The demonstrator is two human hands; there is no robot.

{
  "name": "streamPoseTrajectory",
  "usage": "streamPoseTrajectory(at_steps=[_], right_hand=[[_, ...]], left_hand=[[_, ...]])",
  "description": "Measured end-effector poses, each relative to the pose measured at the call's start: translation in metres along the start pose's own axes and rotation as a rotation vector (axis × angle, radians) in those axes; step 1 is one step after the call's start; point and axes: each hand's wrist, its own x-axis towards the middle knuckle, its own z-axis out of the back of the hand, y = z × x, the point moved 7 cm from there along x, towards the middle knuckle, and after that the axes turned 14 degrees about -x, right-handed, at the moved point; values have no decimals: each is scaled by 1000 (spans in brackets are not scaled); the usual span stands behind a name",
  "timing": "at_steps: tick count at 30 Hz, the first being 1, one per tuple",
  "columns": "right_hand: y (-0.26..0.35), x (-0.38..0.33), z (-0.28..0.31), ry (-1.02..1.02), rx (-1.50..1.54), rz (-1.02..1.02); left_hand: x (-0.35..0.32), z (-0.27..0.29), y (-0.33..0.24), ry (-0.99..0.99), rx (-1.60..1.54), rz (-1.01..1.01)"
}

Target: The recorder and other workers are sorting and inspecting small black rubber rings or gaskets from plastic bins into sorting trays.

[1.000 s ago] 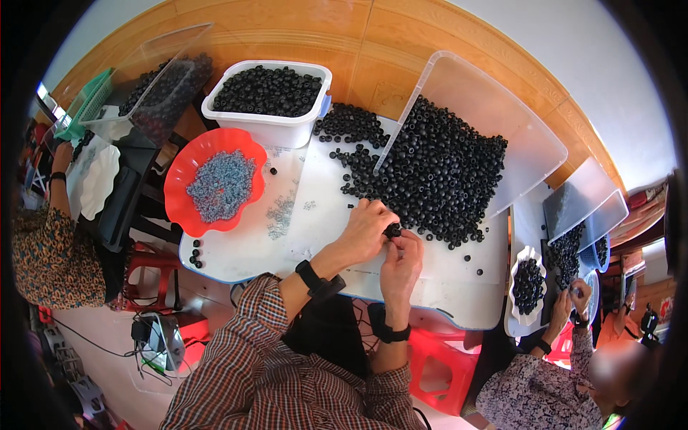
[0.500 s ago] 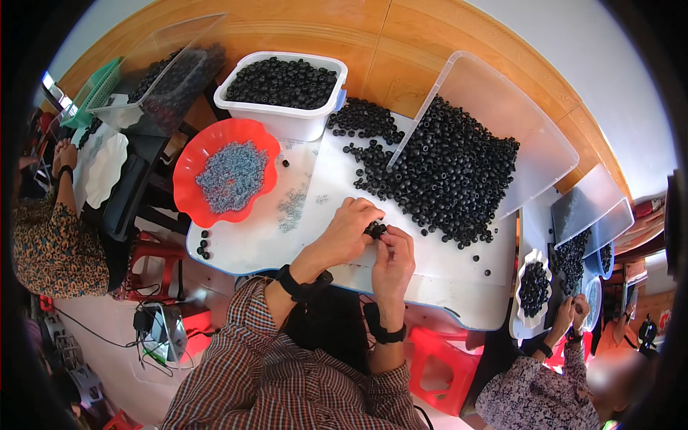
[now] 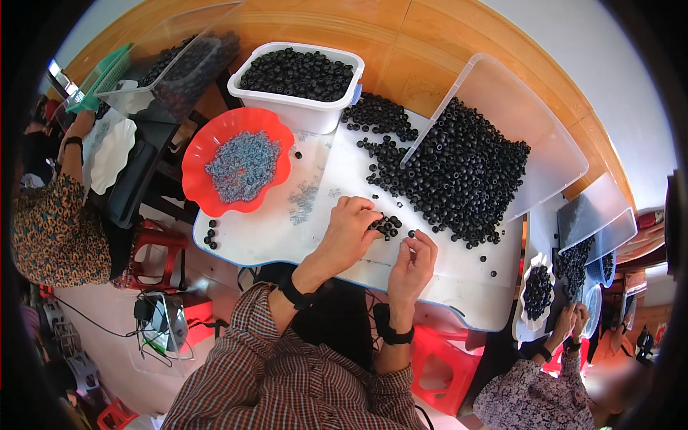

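Note:
A small cluster of black round caps (image 3: 389,226) lies on the white table in front of me, between my hands. My left hand (image 3: 347,231) is curled at the cluster's left side, fingertips against the caps; what lies inside its fingers is hidden. My right hand (image 3: 414,266), to the right of the cluster, pinches a single black cap (image 3: 412,233) at its fingertips. Just beyond the hands spreads a large heap of similar hollow black caps (image 3: 466,172), spilling out of a clear plastic bin (image 3: 548,154) tipped on its side.
At the back stands a white tub (image 3: 287,107) full of black caps. A red scalloped bowl (image 3: 195,161) holds small grey-blue pieces; more lie scattered beside it. Several loose caps (image 3: 211,235) sit by the left edge. People work at tables on both sides. A red stool (image 3: 444,365) stands below.
My hands, close together before, have moved apart, the right one going right with a cap. The cluster of caps between them now shows more fully. The whole view has shifted slightly.

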Motion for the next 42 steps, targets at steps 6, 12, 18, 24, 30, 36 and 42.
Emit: streamPoseTrajectory(at_steps=[6, 12, 18, 24, 30, 36, 42], right_hand=[[-1, -2, 0, -14, 27, -9], [1, -4, 0, 14, -10, -2], [3, -5, 2, -29, -8, -11], [14, -9, 2, -25, -2, 15], [36, -19, -5, 92, 385, -101], [56, -29, -18, 263, 639, -213], [66, -32, -22, 268, 614, -146]], left_hand=[[-1, -12, -10, 13, 155, -60], [-5, -16, -4, 9, 145, -41], [-6, 7, -14, -121, -211, 7], [-31, 7, 10, -90, -1192, 489], [-57, 11, 19, -133, -1500, 615], [-67, 18, 22, -147, -1503, 604], [-73, 23, 21, -164, -1442, 573]])
